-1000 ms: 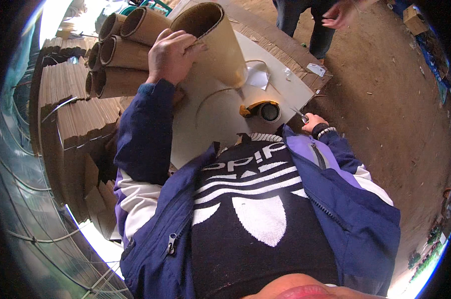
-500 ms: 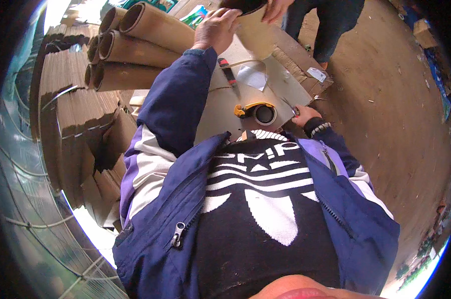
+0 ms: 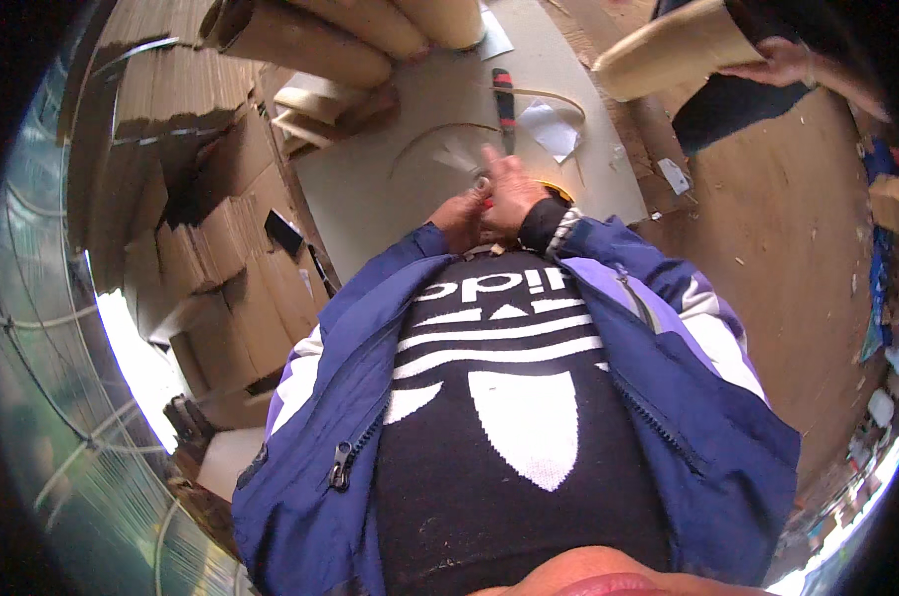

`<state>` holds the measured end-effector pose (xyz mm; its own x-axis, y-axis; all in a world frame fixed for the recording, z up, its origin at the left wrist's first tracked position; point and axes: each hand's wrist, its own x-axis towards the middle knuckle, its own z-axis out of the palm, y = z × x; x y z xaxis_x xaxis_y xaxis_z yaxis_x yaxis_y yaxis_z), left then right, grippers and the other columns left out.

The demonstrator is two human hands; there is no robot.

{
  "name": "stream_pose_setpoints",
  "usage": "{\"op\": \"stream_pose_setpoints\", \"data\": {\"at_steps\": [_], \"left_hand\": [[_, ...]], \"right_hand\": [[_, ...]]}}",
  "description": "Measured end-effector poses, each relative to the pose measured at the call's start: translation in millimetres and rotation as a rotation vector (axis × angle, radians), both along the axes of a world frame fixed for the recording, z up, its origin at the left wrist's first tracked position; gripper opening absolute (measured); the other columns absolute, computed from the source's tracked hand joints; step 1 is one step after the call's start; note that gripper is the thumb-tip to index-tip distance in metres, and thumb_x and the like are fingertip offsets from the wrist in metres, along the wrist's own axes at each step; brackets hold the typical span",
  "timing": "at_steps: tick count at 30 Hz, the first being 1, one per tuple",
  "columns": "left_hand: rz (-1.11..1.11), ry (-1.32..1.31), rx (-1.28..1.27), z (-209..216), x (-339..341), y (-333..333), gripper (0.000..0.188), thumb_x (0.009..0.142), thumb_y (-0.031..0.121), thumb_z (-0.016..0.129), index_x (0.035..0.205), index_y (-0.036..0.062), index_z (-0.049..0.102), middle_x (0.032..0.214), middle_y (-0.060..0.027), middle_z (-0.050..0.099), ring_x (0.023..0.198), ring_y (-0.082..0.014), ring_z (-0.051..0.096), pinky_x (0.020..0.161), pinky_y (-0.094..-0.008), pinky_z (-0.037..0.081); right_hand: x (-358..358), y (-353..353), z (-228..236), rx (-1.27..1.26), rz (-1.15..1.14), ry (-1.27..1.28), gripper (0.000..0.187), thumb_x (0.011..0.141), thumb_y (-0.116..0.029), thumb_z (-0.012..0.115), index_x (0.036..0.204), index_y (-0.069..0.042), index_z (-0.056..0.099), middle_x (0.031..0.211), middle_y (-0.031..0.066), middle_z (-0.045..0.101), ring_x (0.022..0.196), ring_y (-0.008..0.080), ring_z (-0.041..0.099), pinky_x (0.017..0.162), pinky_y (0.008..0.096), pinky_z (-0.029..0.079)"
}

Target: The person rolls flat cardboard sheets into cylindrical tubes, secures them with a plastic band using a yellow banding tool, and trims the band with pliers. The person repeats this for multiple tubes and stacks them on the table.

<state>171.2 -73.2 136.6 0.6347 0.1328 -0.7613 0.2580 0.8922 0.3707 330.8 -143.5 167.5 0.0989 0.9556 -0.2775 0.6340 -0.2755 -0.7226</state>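
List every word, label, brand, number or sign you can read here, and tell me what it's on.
Black sweater: large white lettering across the chest, upside down in this view; legible, but I won't copy the wording.
White sheet on the table: any print is too small or blurred to read.
White label on the cardboard: too small to read.
I can make out no other text.

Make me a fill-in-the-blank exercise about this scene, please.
The person's bare left hand and bare right hand are close ____.
The long slim tool beside the square white paper is black and ____.
The layered brown cardboard stack is to the person's ____.

Missing words: together; red; left.
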Motion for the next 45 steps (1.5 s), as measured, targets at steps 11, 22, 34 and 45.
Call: {"op": "stream_pose_setpoints", "data": {"at_steps": [11, 22, 34, 45], "left_hand": [[0.918, 0.391, 0.129, -26.5, -187.7, -47.6, 0.028, 0.102, 0.029, 0.051, 0.114, 0.0069, 0.061, 0.101, -0.0057, 0.067, 0.063, -0.0159, 0.051, 0.062, -0.0381, 0.050], [1.153, 0.505, -0.141, -40.8, -269.8, -124.2, 0.027, 0.102, 0.030, 0.050, 0.119, 0.0123, 0.061, 0.099, -0.0002, 0.065, 0.060, -0.0127, 0.040, 0.068, -0.0379, 0.047], [0.796, 0.602, 0.033, -31.2, -257.8, -71.5, 0.021, 0.099, 0.025, 0.058, 0.111, 0.0081, 0.061, 0.075, -0.0039, 0.056, 0.057, -0.0146, 0.048, 0.061, -0.0374, 0.053], [1.042, 0.503, 0.144, -27.1, -304.6, -71.5, 0.023, 0.100, 0.018, 0.055, 0.119, 0.0069, 0.059, 0.090, -0.0033, 0.059, 0.059, -0.0134, 0.049, 0.067, -0.0381, 0.054]], "right_hand": [[-30.1, 115.5, -112.9, -0.149, 0.310, -0.239, 0.043, 0.084, -0.030, 0.067, 0.120, -0.009, 0.059, 0.123, 0.0202, 0.054, 0.107, 0.0402, 0.061, 0.089, 0.0477, 0.053], [-38.9, 213.7, -200.6, -0.415, 0.168, -0.462, 0.033, 0.096, -0.024, 0.046, 0.125, -0.013, 0.058, 0.122, 0.0148, 0.061, 0.112, 0.0360, 0.063, 0.091, 0.0473, 0.052], [123.6, 128.6, -173.4, -0.210, -0.313, -0.698, 0.050, 0.089, -0.039, 0.063, 0.131, -0.015, 0.051, 0.123, 0.0187, 0.060, 0.109, 0.0390, 0.062, 0.089, 0.0544, 0.049], [-28.5, 143.0, -113.7, 0.043, 0.428, -0.421, 0.029, 0.093, -0.024, 0.051, 0.120, -0.014, 0.057, 0.102, 0.0162, 0.068, 0.095, 0.0382, 0.066, 0.074, 0.0476, 0.054]]}}
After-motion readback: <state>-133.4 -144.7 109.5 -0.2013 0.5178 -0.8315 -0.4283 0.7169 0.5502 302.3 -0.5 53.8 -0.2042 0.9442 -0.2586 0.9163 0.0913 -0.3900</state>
